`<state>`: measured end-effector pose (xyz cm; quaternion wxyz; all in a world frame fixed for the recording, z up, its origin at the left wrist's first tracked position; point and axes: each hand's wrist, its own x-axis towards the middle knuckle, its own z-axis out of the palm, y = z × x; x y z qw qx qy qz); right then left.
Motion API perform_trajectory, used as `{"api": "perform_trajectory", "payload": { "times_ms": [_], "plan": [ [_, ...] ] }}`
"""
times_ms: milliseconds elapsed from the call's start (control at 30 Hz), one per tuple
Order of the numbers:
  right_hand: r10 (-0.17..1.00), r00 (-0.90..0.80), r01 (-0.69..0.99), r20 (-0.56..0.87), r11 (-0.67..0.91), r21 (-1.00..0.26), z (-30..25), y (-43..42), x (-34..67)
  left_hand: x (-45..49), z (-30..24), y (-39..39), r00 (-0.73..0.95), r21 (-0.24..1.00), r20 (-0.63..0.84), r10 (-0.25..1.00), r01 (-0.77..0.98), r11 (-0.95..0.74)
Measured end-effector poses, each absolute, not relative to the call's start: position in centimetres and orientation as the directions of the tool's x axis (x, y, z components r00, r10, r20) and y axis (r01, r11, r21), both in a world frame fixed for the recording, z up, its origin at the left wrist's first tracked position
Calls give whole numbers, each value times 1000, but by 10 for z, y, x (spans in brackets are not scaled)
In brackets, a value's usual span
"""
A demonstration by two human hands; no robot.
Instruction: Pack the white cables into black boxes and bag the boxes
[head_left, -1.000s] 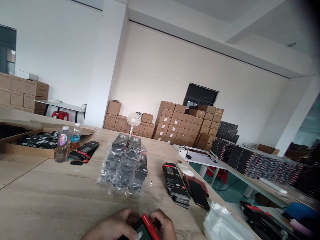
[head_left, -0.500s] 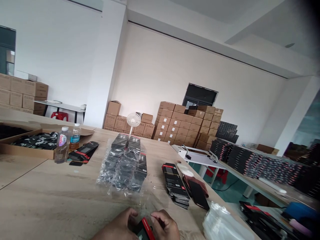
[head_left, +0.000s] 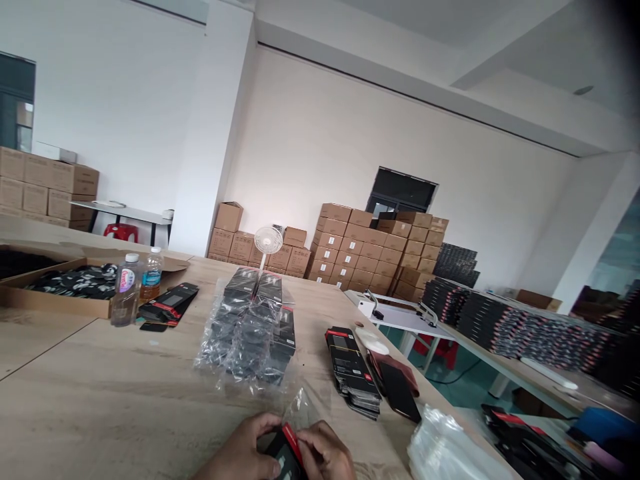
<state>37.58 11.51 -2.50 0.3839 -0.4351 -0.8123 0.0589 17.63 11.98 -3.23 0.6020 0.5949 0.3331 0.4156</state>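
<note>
At the bottom of the view, a black box with a red edge is held between my two hands, cut off by the frame's lower border. My left hand is closed around its left side, thumb across the front. My right hand is closed with its fingertips pinched at the box's red right edge. A clear plastic bag sticks up behind the box top; whether the box is inside it cannot be made out. Straight ahead stand stacked black boxes in clear plastic.
To the right lie a pile of flat black boxes, a dark phone and a stack of clear bags. Two bottles stand at left by an open carton. A white fan rises behind the wrapped stack.
My right hand has closed in against the box's edge, where a gap showed before. The clear bag now stands up behind the box.
</note>
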Motion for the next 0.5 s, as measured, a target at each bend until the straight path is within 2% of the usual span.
{"api": "perform_trajectory", "payload": {
  "times_ms": [100, 233, 333, 433, 500],
  "plan": [
    [768, -316, 735, 558, 570, -368, -28, 117, 379, 176, -29, 118, 472, 995, 93, 877, -66, -70],
    [808, -116, 892, 578, 341, -297, -32, 121, 387, 179, -34, 118, 450, 997, 78, 889, -43, -66],
    [868, -11, 884, 496, 240, -401, -35, 122, 391, 182, -37, 118, 430, 999, 33, 902, -33, -21],
    [896, 38, 822, 443, 225, -523, -37, 120, 391, 184, -33, 116, 393, 999, 6, 920, -33, 7],
    [892, 71, 798, 446, 217, -563, -39, 118, 388, 185, -30, 115, 364, 999, 15, 931, -32, -3]
  ]
}}
